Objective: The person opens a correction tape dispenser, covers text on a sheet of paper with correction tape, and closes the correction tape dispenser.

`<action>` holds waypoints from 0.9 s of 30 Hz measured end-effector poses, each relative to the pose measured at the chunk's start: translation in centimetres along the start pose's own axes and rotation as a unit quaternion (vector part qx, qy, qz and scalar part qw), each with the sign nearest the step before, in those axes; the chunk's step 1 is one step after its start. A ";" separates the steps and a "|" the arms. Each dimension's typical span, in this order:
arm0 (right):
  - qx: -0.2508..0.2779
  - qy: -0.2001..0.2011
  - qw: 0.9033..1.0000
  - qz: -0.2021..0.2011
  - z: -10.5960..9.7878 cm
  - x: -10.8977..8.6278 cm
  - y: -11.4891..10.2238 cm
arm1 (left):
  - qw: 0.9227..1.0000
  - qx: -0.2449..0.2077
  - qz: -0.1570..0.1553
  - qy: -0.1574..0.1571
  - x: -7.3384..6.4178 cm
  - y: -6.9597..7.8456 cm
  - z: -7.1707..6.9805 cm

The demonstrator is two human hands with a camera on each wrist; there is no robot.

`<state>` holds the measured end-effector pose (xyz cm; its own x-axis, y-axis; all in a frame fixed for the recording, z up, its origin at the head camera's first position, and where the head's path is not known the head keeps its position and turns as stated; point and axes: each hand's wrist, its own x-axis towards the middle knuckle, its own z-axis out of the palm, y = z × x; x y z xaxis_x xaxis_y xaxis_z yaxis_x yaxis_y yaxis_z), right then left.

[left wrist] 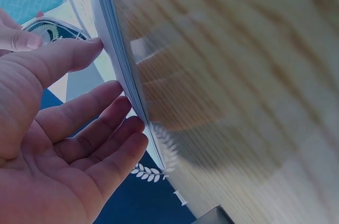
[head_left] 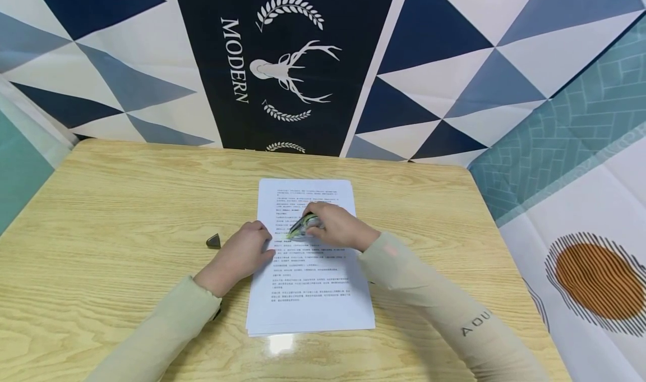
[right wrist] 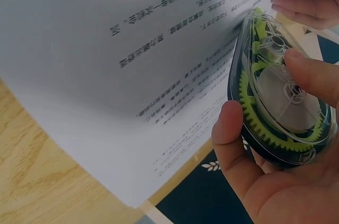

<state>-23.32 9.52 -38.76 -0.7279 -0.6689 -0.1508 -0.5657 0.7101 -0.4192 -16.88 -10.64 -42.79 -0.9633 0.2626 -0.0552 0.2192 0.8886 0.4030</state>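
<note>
A stack of printed paper (head_left: 313, 309) lies on the table. My right hand (head_left: 340, 225) grips a correction tape dispenser (head_left: 305, 225), its tip against the top sheet amid the printed lines. The right wrist view shows the dispenser's clear body (right wrist: 283, 91) with lime-green gears inside, my thumb on one face and fingers on the other. At the stack's left edge rests my left hand (head_left: 244, 250). Its thumb is on the top sheet and its slightly bent fingers touch the side of the stack, as the left wrist view shows of the paper edges (left wrist: 124, 60).
A small dark cap (head_left: 214, 241) lies on the wooden table (head_left: 151, 202), just left of my left hand. Behind the table's far edge hangs a patterned cloth (head_left: 282, 68) with a deer-head print. Another patterned cloth (head_left: 595, 275) hangs on the right side.
</note>
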 end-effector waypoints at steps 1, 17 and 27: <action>0.000 0.000 1.000 0.001 0.0 -0.1 0.0 | 1.000 -0.001 -0.001 0.000 0.0 0.0 0.0; 0.009 -0.007 1.000 0.015 -0.5 -1.1 1.4 | 1.000 0.008 0.002 0.001 0.0 0.0 0.0; 0.019 -0.009 0.999 0.024 -0.6 -1.6 1.9 | 1.000 0.013 0.008 0.004 -0.1 0.0 0.0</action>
<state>-23.49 12.09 -38.79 -0.7468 -0.6383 -0.1869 -0.5146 0.7326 -0.4455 -16.81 -10.66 -42.79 -0.9610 0.2737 -0.0410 0.2383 0.8937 0.3803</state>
